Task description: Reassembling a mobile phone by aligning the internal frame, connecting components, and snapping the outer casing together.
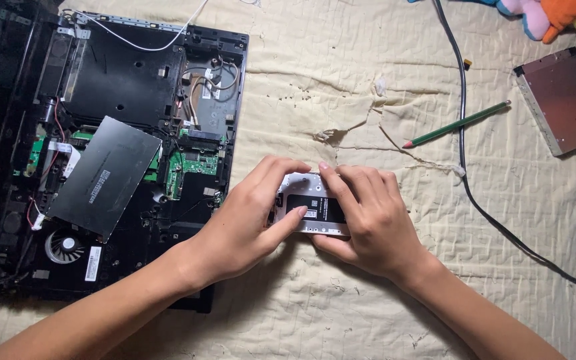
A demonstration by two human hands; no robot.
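Both hands grip a small flat drive [309, 203] in a silver bracket with a black label, resting on a cream quilted cloth [341, 87]. My left hand [245, 220] holds its left end, thumb pressed on the label. My right hand [368, 217] covers its right end, forefinger on the top edge. To the left lies an opened black laptop [115, 147] with its circuit boards, fan and cables exposed. A dark grey flat plate [105, 175] lies tilted across the laptop's middle.
A green pencil [458, 124] lies right of centre. A black cable [465, 133] runs down the cloth to the right edge. A slim optical drive [563, 100] sits at the far right. Plush toys [555, 13] are at the top right.
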